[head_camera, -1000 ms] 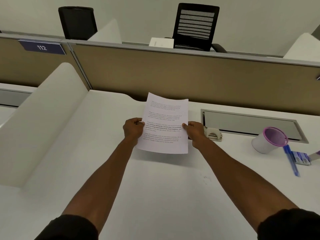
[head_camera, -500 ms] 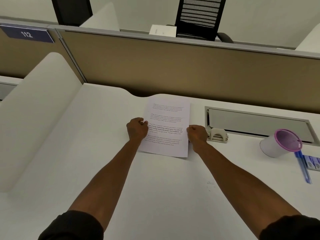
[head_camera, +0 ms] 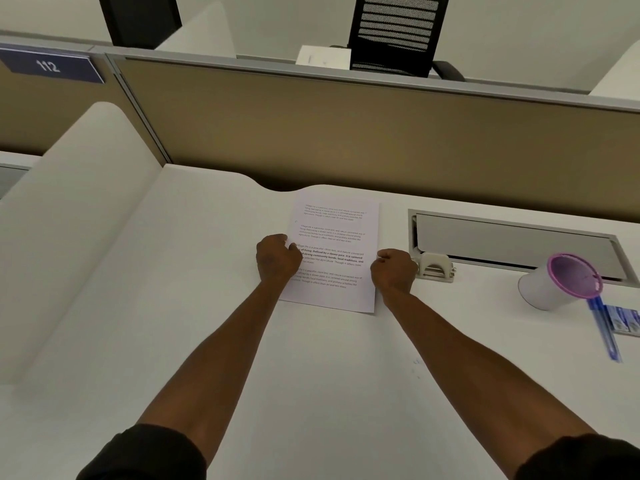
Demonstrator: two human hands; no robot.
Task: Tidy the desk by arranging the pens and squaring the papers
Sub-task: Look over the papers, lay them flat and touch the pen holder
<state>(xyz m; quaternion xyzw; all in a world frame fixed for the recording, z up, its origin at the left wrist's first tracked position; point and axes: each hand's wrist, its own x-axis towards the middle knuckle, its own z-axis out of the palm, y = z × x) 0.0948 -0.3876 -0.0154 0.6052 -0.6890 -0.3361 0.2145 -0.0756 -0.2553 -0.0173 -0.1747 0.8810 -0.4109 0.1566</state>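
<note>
The desk (head_camera: 311, 393) is looking white. The papers (head_camera: 334, 254) are showing white with small black words, and some lines are darker. On the right, the cup (head_camera: 550, 289) is looking white with a pink rim. Beside it, the pen (head_camera: 604, 332) is showing blue. The far wall panel (head_camera: 346, 133) is looking tan with a grey top. The sign (head_camera: 52, 65) on the far left is showing dark blue with white numbers. The chair (head_camera: 398, 29) is looking black with pale stripes.
</note>
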